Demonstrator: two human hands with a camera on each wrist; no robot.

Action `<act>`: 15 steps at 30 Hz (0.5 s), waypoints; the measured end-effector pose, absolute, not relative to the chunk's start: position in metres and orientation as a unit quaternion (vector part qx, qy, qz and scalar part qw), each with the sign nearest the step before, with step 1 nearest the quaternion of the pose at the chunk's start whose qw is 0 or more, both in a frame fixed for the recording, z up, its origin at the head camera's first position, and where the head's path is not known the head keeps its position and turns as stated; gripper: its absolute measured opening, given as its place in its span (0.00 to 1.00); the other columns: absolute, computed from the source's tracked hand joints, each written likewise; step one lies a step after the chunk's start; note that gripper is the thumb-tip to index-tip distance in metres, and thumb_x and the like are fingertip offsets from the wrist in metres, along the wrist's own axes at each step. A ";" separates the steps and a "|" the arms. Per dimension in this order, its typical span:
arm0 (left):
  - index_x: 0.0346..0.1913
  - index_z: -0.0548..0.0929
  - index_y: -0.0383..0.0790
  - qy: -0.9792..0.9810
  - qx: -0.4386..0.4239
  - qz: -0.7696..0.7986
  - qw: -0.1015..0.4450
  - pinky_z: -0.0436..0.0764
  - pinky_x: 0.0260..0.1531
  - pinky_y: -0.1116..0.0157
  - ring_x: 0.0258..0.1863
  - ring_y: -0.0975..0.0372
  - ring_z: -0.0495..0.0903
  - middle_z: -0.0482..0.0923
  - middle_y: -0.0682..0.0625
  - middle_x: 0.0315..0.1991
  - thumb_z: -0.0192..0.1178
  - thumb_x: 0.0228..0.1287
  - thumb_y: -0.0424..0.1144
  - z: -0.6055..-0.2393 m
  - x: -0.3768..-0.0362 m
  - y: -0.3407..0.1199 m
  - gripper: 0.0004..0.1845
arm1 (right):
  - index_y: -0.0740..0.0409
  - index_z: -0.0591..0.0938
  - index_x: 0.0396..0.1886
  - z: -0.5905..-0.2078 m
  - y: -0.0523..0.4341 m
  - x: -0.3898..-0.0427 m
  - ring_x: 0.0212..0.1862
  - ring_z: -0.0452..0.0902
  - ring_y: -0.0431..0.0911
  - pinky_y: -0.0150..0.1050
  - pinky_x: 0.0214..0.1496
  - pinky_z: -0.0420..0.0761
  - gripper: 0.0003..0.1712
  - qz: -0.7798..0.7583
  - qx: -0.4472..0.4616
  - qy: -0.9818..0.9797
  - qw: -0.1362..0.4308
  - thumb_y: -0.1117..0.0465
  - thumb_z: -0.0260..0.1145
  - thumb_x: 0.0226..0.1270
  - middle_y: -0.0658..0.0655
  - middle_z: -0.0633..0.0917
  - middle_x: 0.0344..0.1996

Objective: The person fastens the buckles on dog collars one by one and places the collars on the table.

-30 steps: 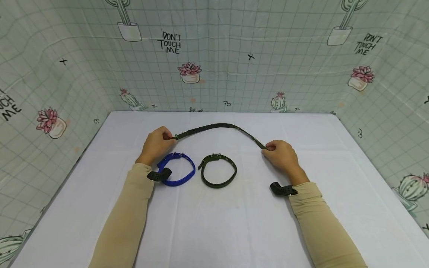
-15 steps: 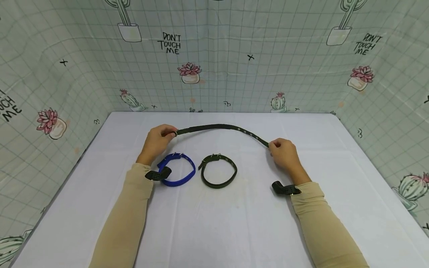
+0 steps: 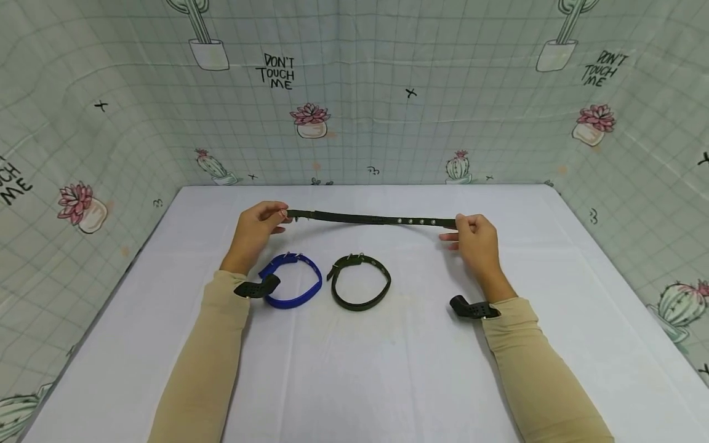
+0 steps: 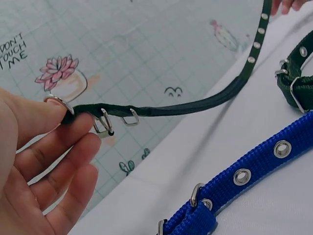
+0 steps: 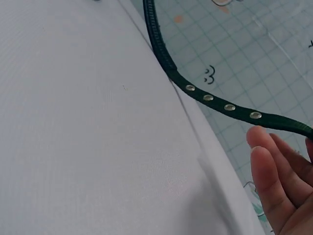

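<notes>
Strap (image 3: 376, 218), dark green with eyelets: earlier arched between the hands, now drawn nearly straight above the far half of the white table (image 3: 388, 369). Left hand (image 3: 256, 231) pinches the buckle end between thumb and fingers; right hand (image 3: 477, 240) pinches the eyelet end. Blue collar (image 3: 296, 284) and buckled dark green collar (image 3: 361, 283) lie side by side nearer, unmoved.

Head view: from above, facing forward and down, far enough to show the whole table (image 3: 388, 369).
Wrist views: very close, low over the table.
Shared: the stretched green strap (image 3: 376, 218) (image 4: 195, 105) (image 5: 215, 100).
</notes>
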State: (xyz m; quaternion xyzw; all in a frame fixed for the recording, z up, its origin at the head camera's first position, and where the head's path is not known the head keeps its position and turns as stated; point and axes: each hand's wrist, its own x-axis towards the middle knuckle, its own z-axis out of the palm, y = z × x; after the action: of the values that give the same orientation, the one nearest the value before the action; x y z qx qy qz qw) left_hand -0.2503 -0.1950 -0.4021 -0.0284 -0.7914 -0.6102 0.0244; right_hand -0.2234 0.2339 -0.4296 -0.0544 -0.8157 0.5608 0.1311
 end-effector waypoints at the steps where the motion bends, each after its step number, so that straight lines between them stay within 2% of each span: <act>1: 0.59 0.80 0.35 -0.786 -0.028 -0.617 0.025 0.82 0.48 0.64 0.50 0.58 0.83 0.81 0.41 0.53 0.56 0.77 0.36 -0.402 -0.251 -0.195 0.14 | 0.66 0.73 0.45 -0.429 0.234 -0.224 0.30 0.88 0.51 0.38 0.32 0.86 0.25 0.570 -0.054 -0.809 0.135 0.45 0.50 0.81 0.64 0.89 0.32; 8: 0.59 0.78 0.33 -0.720 -0.039 -0.692 0.035 0.82 0.48 0.64 0.51 0.58 0.83 0.79 0.41 0.53 0.54 0.77 0.35 -0.399 -0.248 -0.191 0.14 | 0.63 0.71 0.41 -0.421 0.231 -0.222 0.29 0.88 0.47 0.38 0.29 0.85 0.18 0.670 -0.047 -0.725 0.153 0.50 0.51 0.81 0.64 0.88 0.44; 12: 0.58 0.78 0.34 -0.686 -0.041 -0.726 0.039 0.80 0.54 0.62 0.51 0.58 0.82 0.77 0.43 0.54 0.55 0.77 0.36 -0.396 -0.245 -0.187 0.14 | 0.65 0.71 0.39 -0.417 0.229 -0.222 0.28 0.88 0.47 0.36 0.28 0.85 0.16 0.728 -0.050 -0.665 0.156 0.55 0.54 0.80 0.61 0.89 0.41; 15: 0.56 0.80 0.36 -0.669 -0.040 -0.741 0.041 0.78 0.55 0.62 0.49 0.59 0.82 0.76 0.46 0.53 0.57 0.76 0.36 -0.394 -0.244 -0.184 0.12 | 0.66 0.70 0.36 -0.415 0.229 -0.221 0.27 0.88 0.47 0.36 0.28 0.85 0.15 0.749 -0.043 -0.643 0.155 0.58 0.52 0.80 0.61 0.89 0.38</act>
State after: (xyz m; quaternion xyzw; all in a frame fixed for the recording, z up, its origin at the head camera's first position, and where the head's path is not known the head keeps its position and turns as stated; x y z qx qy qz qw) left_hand -0.2440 -0.1840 -0.3935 -0.0396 -0.6691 -0.7410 0.0407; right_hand -0.2212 0.2292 -0.4147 -0.0428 -0.6430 0.7488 0.1548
